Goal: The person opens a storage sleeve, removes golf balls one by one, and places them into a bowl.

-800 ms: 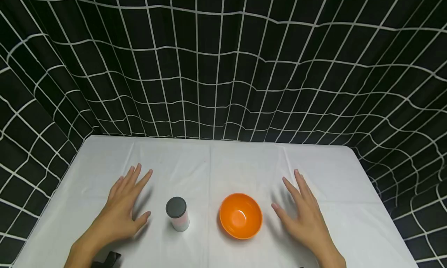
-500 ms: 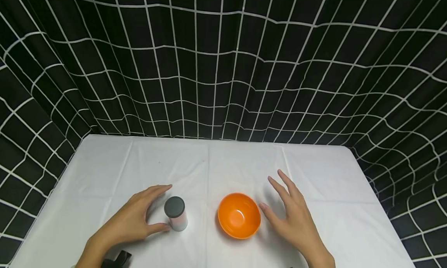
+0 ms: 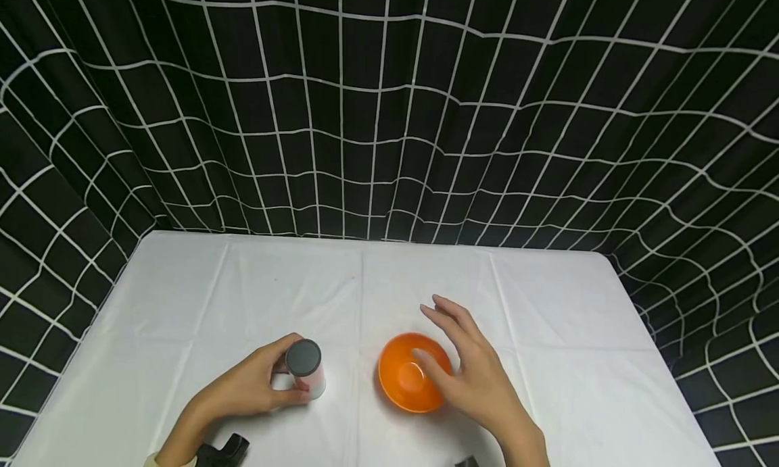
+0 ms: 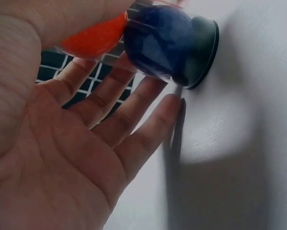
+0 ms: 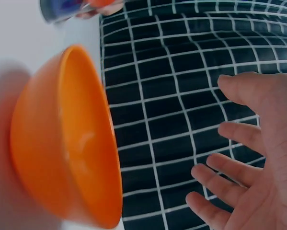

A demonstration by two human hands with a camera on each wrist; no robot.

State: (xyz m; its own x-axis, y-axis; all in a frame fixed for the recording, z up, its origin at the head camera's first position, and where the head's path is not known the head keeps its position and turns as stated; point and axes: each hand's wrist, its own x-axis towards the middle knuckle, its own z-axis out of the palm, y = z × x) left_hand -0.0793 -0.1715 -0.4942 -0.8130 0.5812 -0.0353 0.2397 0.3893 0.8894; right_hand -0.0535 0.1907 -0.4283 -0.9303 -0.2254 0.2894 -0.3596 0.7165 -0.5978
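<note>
Jar (image 3: pixel 306 372) first: a small clear cylinder with a dark round lid (image 3: pixel 303 357), standing upright on the white tablecloth (image 3: pixel 243 291), toward the near left of the table. The left hand (image 3: pixel 252 386) is wrapped about it, thumb at the near side and fingers curling round the far side; the left wrist view shows those fingers (image 4: pixel 129 124) loosely spread beside the jar's body (image 4: pixel 157 40), so the hold looks light rather than firm. I judge the jar to be light, stiff plastic or glass with a smooth wall that could slip, so the best place to take it is round the middle of the body, below the lid, with thumb and fingers on opposite sides. Something reddish shows inside it, but what it is cannot be told.

Just to the right stands an orange bowl (image 3: pixel 408 376), mouth up, near the jar but not touching it. It looks like thin, rigid plastic, light enough to skid on the cloth if nudged. The right hand (image 3: pixel 471 379) hovers over its right rim with fingers spread and relaxed, holding nothing; the right wrist view shows a gap between the fingers (image 5: pixel 239 139) and the bowl (image 5: pixel 66 143).

Behind the table hangs a black curtain (image 3: pixel 389 115) with a white grid. Nothing lies between jar and bowl, though the right hand hangs partly over the bowl's mouth.
</note>
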